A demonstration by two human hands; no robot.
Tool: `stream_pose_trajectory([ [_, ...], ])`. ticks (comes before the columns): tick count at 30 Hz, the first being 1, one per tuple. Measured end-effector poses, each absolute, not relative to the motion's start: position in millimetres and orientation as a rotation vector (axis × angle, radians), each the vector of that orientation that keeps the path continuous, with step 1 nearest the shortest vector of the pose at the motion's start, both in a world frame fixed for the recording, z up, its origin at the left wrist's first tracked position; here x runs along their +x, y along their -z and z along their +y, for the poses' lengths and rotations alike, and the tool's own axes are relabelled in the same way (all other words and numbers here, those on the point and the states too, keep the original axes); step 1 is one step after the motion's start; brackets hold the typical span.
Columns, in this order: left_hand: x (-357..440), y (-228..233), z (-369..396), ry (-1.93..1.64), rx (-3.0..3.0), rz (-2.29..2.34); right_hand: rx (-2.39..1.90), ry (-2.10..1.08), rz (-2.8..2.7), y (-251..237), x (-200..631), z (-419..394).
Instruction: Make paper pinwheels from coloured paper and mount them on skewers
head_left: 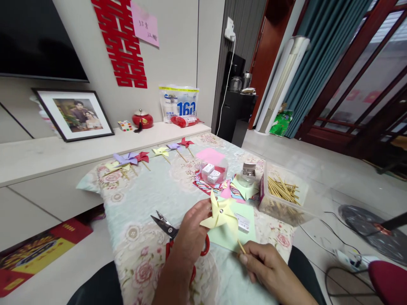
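Note:
A pale yellow paper pinwheel with a round metal pin at its centre is pinched at its left side by my left hand. Between the thumb and fingers of my right hand is a thin wooden stick, its tip just below the pinwheel's lower blade. Whether stick and pinwheel touch, I cannot tell. Scissors with red handles lie spread on the cloth, partly hidden under my left forearm. Green paper and a small white box lie beneath and beside the pinwheel.
Finished pinwheels on sticks lie along the table's far edge. A clear bin of wooden sticks stands at the right. A round clear container with small boxes and an open box of pins sit among paper sheets.

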State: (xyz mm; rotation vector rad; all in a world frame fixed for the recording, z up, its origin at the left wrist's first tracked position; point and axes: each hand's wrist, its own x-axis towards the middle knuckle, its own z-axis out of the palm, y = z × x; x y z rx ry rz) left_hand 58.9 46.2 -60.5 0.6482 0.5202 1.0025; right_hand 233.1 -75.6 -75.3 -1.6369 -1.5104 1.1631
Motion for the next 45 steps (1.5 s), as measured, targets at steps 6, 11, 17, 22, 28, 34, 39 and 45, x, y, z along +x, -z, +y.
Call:
stream_pose_trajectory([
  [6, 51.6, 64.4, 48.3, -0.852, 0.681, 0.501, -1.599, -1.267, -1.476, 68.5, 245.5, -81.3],
  [11, 51.6, 65.1, 48.8, -0.81, 0.696, 0.445, -1.589, -1.288, -1.488, 63.2, 246.7, -83.5],
  [17, 51.3, 69.8, 50.9, -0.791, 0.683, 0.402, -1.565, -1.301, -1.499, 62.9, 248.8, -83.5],
  [22, 51.2, 72.7, 53.5, -0.778, 0.677, 0.355, -1.561, -1.33, -1.493, 62.0, 250.4, -83.6],
  [28, 52.0, 74.2, 53.2, -0.791, 0.673, 0.383, -1.563, -1.341, -1.489, 59.2, 249.6, -83.7],
  [34, 53.2, 77.7, 54.1, -0.785, 0.666, 0.374, -1.557, -1.34, -1.503, 58.7, 249.9, -83.8],
  [39, 52.9, 76.3, 53.4, -0.774, 0.671, 0.389, -1.575, -1.337, -1.506, 57.8, 250.2, -81.6],
  [45, 52.6, 68.0, 51.8, -0.893, 0.771, 0.519, -1.619, -1.272, -1.546, 57.4, 259.2, -81.9],
])
